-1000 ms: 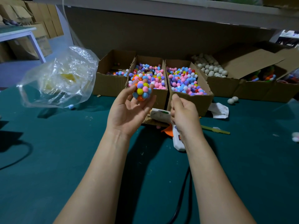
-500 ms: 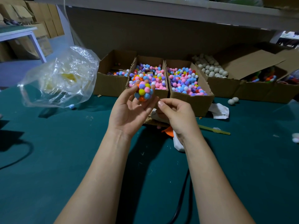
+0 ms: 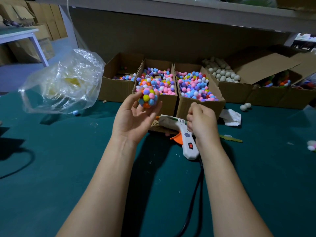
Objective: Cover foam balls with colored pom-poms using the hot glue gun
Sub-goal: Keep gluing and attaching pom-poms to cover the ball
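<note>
On the green worktop (image 3: 68, 168), two pom-pom boxes (image 3: 188, 106) sat behind one glue gun (image 3: 185, 135). The left hand (image 3: 135, 120) held one covered ball (image 3: 148, 98); the right hand (image 3: 201, 122) was curled, its grip unclear.

The glue gun (image 3: 185, 134) bears 25W and 15W by its switch (image 3: 190, 145).

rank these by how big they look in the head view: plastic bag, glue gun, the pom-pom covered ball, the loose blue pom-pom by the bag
1. plastic bag
2. glue gun
3. covered ball; it is held up off the table, so nearness may make it look bigger than it is
4. loose blue pom-pom
</note>
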A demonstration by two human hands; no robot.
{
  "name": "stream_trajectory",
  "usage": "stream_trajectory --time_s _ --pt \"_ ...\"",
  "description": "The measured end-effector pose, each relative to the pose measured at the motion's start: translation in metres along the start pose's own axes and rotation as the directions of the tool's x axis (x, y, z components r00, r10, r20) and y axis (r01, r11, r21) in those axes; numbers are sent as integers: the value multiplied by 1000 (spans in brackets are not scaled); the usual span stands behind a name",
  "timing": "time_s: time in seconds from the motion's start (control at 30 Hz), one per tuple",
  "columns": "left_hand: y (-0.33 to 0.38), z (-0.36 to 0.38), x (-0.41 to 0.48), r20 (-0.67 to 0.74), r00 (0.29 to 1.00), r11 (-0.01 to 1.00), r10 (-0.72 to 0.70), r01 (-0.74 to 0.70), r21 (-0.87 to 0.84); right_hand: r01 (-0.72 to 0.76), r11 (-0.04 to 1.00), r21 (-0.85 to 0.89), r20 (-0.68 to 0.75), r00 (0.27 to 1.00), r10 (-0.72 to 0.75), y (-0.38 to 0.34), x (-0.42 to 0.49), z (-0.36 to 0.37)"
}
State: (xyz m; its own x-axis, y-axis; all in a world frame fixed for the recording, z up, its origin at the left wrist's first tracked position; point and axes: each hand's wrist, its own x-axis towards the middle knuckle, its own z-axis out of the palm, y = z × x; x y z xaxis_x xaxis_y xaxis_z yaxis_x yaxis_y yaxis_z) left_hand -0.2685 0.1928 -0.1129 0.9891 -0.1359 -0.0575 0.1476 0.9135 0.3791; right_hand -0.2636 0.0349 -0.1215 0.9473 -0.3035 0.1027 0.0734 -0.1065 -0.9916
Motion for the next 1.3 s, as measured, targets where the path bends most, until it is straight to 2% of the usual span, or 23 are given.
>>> stream_trajectory --time_s 0.07,0.2,0.37,0.5,0.57,0.7,0.9,1.03,1.17,1.3 --pt "-1 1 0 -5 1000 1000 -1 1 -17 56 995 -82 47 997 -53 1 -2 4" --pt "-2 0 3 -23 1000 1000 -8 8 11 124 985 -124 110 988 -110 4 -4 10" --pt "-6 2 5 -41 999 996 -12 15 86 171 952 -254 82 984 -155 4 -7 15" --pt "-11 3 7 -52 998 967 26 -12 253 240 949 -204 108 969 -222 0 -11 17" --pt "-14 3 7 -46 998 942 51 -32 335 239 963 -124 147 964 -220 -2 -14 19" --pt "-14 3 6 30 997 909 70 -76 409 225 974 -31 187 959 -215 -2 -16 21" --pt "-13 6 1 97 994 902 -47 0 432 147 987 67 158 975 -156 -2 -15 19" --pt "-15 4 5 100 994 874 42 -85 479 78 992 94 214 972 -97 -4 -16 18" --pt "-17 0 6 140 986 834 93 -154 529 -30 977 211 259 965 -26 -5 -14 16" --pt "-19 -2 6 151 981 765 121 -189 615 -31 984 175 256 967 -15 -3 -14 15"
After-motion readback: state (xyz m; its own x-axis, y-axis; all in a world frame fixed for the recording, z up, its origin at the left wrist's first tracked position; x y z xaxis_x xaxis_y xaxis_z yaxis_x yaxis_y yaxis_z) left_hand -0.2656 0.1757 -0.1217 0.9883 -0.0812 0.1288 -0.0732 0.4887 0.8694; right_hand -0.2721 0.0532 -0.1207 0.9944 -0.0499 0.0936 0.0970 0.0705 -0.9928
